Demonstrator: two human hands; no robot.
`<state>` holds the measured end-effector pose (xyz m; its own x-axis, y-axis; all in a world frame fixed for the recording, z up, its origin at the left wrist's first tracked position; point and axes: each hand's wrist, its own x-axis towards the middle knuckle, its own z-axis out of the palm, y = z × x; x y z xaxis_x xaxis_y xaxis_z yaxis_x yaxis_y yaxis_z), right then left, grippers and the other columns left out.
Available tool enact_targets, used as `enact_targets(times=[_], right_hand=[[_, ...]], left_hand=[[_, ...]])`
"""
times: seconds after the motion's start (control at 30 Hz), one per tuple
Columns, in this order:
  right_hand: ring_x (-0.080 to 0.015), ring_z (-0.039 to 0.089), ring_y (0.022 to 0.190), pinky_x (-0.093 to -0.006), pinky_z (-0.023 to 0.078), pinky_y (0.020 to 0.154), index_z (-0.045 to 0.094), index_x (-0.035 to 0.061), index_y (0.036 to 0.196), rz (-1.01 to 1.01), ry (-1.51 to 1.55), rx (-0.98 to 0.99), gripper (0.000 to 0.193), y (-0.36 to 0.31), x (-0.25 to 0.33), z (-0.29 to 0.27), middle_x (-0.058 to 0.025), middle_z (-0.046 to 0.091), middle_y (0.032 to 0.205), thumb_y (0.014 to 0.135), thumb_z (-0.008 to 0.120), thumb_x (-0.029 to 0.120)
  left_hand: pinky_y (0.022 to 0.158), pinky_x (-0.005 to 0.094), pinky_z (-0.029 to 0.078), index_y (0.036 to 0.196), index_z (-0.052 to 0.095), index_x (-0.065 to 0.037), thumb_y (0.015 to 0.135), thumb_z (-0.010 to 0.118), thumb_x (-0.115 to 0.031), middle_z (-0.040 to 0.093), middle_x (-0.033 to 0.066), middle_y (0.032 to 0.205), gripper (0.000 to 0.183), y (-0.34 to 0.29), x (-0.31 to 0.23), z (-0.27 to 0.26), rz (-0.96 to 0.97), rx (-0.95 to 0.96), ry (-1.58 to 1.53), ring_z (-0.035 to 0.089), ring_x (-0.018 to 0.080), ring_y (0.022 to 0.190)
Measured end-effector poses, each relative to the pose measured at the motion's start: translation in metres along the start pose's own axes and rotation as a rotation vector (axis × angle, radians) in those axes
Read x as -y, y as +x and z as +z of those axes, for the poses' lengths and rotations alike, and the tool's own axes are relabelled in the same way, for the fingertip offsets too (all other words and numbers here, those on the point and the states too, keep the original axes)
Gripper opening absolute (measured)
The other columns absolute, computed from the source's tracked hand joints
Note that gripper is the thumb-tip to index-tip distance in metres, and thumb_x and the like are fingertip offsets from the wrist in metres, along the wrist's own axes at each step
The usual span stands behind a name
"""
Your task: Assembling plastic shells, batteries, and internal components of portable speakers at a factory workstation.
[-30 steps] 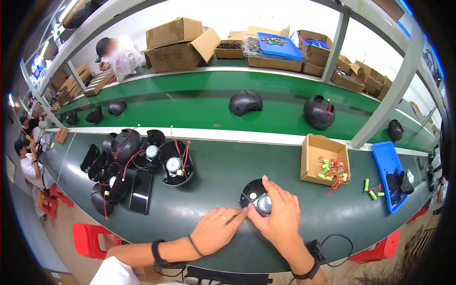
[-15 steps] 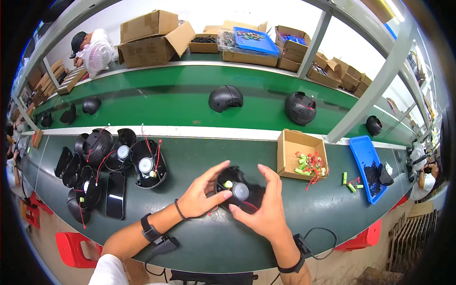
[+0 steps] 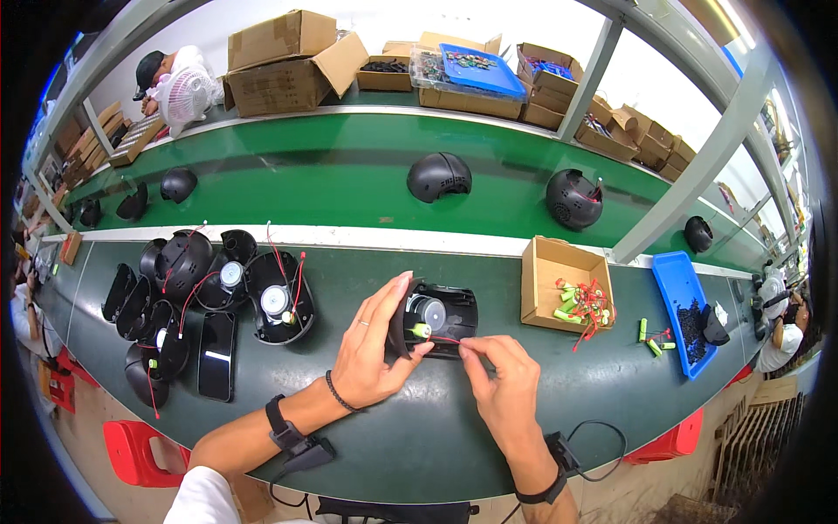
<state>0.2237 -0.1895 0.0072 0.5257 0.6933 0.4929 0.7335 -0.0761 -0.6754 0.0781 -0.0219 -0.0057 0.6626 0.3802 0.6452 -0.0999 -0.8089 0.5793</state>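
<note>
My left hand (image 3: pixel 374 345) grips a black rounded plastic shell (image 3: pixel 398 325) from its left side, tilted so its hollow inside shows. A round grey speaker (image 3: pixel 429 311) sits in the shell, with a small green battery (image 3: pixel 421 331) below it, near my left thumb. A red wire (image 3: pixel 447 340) runs from the battery toward the right. At the shell's lower right edge, my right hand (image 3: pixel 506 380) pinches this wire between thumb and forefinger. The wire's end is hidden by the fingers.
Several black shells with speakers (image 3: pixel 276 300) and a phone (image 3: pixel 216 356) lie at left. A cardboard box (image 3: pixel 541 319) of green batteries and a blue tray (image 3: pixel 672 278) stand at right. Beyond, a green conveyor belt (image 3: pixel 340 192) carries black domes (image 3: pixel 439 177). A metal post (image 3: pixel 690 162) rises at right.
The shell has turned on its side, opening toward the right. My right hand has moved from the shell's right side down to its lower edge and now pinches the red wire.
</note>
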Motion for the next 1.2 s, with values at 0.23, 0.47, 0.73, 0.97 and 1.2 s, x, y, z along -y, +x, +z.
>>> enact_targets(times=[0.23,0.47,0.73,0.97,1.2], right_hand=[[-0.0327,0.07,0.087,-0.0417,0.057,0.076,0.074,0.0007,0.101,0.035,-0.047,-0.003,0.012,-0.002,0.0,0.001,-0.0136,0.073,0.095,0.09,0.08,0.001],[-0.0198,0.074,0.079,-0.0331,0.061,0.071,0.073,-0.0017,0.104,0.234,0.158,0.044,0.009,0.0,0.016,0.004,-0.0115,0.075,0.094,0.096,0.077,0.0],[-0.01,0.072,0.081,-0.0251,0.061,0.07,0.075,-0.0069,0.109,0.514,0.677,-0.006,0.014,-0.003,0.0,0.01,-0.0086,0.078,0.095,0.101,0.076,0.004],[-0.0108,0.072,0.08,-0.0253,0.062,0.069,0.074,-0.0062,0.104,0.513,0.645,-0.005,0.01,-0.006,0.004,0.013,-0.0091,0.077,0.093,0.102,0.074,0.004],[-0.0114,0.071,0.07,-0.0249,0.059,0.065,0.07,-0.0051,0.098,0.496,0.533,-0.105,0.013,-0.005,0.015,0.023,-0.0126,0.078,0.09,0.103,0.073,0.006]], left_hand=[[0.116,0.0506,0.047,0.16,0.037,0.006,0.085,0.087,-0.01,0.051,0.032,0.157,0.091,0.002,-0.003,0.001,0.099,-0.036,0.061,0.058,0.0476,0.137],[0.106,0.0508,0.055,0.155,0.045,0.006,0.079,0.089,-0.009,0.05,0.0294,0.156,0.09,0.006,-0.002,0.001,0.168,-0.072,0.139,0.061,0.0484,0.128],[0.107,0.0522,0.054,0.155,0.047,0.005,0.079,0.089,-0.01,0.05,0.0299,0.155,0.088,0.004,-0.004,0.004,0.199,-0.083,0.146,0.06,0.0497,0.129],[0.107,0.0527,0.054,0.153,0.048,0.006,0.079,0.089,-0.009,0.05,0.0304,0.155,0.086,0.004,-0.005,0.005,0.198,-0.105,0.143,0.06,0.0501,0.131],[0.112,0.0533,0.048,0.158,0.041,0.004,0.081,0.089,-0.009,0.05,0.0326,0.156,0.092,0.004,-0.01,0.01,0.166,-0.135,0.16,0.057,0.0495,0.134]])
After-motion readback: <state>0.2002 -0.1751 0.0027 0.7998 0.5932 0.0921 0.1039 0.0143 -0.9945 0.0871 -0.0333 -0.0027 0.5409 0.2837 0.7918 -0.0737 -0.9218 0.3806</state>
